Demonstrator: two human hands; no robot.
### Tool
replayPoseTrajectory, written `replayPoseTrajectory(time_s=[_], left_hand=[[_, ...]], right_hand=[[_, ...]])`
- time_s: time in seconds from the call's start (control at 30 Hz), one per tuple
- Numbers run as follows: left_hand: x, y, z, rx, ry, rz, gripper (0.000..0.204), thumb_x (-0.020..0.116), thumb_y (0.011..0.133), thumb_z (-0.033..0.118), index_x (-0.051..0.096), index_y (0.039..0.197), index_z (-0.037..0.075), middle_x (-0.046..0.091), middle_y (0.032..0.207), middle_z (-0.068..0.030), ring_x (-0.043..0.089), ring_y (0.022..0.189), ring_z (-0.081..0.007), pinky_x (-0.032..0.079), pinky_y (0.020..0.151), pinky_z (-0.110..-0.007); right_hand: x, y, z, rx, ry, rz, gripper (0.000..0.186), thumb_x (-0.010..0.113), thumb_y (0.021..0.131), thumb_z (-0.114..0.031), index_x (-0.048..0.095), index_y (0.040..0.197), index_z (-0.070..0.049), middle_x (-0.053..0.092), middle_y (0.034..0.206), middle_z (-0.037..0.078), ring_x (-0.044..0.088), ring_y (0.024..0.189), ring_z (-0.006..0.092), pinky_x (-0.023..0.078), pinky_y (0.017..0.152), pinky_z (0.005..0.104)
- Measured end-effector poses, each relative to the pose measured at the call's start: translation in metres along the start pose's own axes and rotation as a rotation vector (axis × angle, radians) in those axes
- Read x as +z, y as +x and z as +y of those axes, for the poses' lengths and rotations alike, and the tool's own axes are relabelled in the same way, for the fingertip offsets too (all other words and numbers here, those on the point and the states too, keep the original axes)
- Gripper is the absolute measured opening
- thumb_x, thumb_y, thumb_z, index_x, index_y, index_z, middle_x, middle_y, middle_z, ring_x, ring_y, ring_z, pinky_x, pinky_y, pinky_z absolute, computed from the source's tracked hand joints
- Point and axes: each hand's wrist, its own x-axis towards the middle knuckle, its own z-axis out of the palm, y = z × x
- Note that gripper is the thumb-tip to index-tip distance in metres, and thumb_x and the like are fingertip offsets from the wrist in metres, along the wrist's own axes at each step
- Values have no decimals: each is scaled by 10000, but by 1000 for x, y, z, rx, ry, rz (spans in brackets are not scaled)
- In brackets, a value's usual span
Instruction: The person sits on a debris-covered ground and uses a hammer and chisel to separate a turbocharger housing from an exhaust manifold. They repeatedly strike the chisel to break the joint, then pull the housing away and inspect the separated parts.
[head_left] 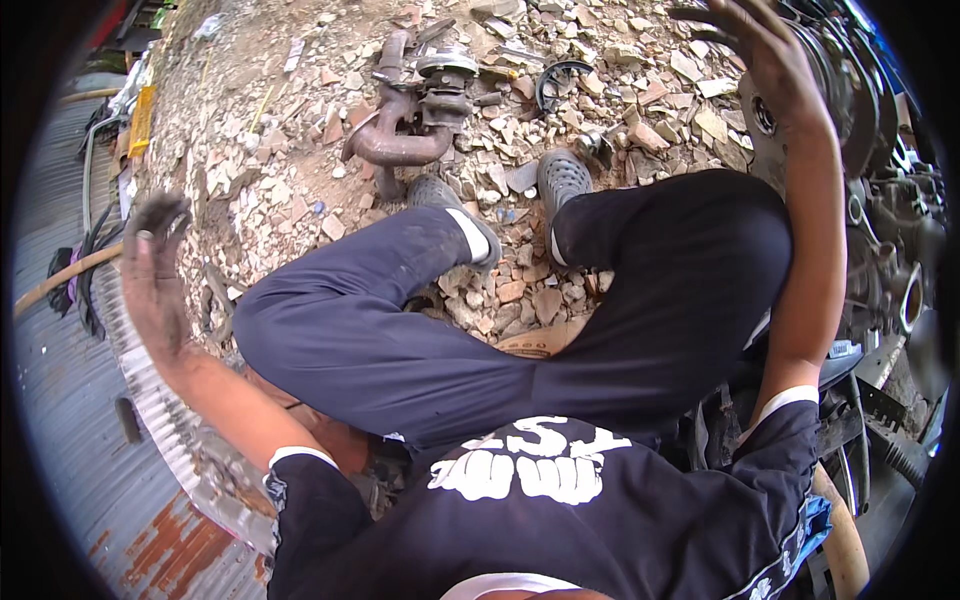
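Note:
Both my arms are raised out to the sides of my bent knees. My left hand (158, 285) is held up beside the left knee, its blackened fingers extended with nothing visible in them. At the upper right my right hand (772, 62) has its fingers stretched apart and holds nothing that shows. Beyond my feet a rusty exhaust manifold (402, 147) stands on the rubble, joined to a turbocharger (447, 90). It is apart from both hands. A curved black part (548, 88) and a small metal part (597, 148) lie to its right.
Broken stone and tile rubble (300, 190) covers the ground. A heap of greasy metal machine parts (880, 230) crowds my right side. Corrugated metal sheeting (70, 400) lines the left, with a wooden pole (70, 272) across it. Cardboard (545, 342) lies between my legs.

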Motion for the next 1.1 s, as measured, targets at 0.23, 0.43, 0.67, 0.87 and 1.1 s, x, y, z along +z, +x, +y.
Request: replayPoseTrajectory(time_s=[0.23,0.43,0.67,0.87,1.1], left_hand=[[13,-57,110,126,219,-393,670,707,897,390,575,1337,-97,656,1279,-219,625,1251,-320,422,1143,-449],[93,-49,32,-216,312,-261,490,744,938,300,651,1292,-27,716,1154,-161,689,1097,-263,511,1001,-364],[91,-87,44,-200,532,-635,574,802,874,284,626,1350,15,687,1245,-189,659,1185,-297,485,1044,-379],[51,-102,10,-204,718,-425,633,772,889,436,632,1342,17,703,1213,-208,667,1169,-331,491,1036,-418],[20,-103,64,-223,608,-388,589,819,871,295,626,1358,25,716,1219,-187,683,1153,-295,519,1011,-409]], right_hand=[[102,-75,-92,-298,-79,-284,522,702,985,-418,645,1345,-45,701,1260,104,674,1120,244,513,1011,381],[118,-82,-21,-243,-829,-345,511,691,968,-445,699,1190,15,733,996,233,714,990,361,544,884,453],[147,-77,-21,-254,-836,-459,508,681,963,-465,706,1190,-11,739,970,240,720,953,374,539,864,454],[171,-65,-17,-326,-847,-560,472,684,962,-448,707,1226,-58,753,1015,207,719,986,361,535,910,440],[180,-50,-26,-244,-811,-530,513,687,953,-480,694,1253,-64,760,1010,196,727,974,350,541,890,451]])
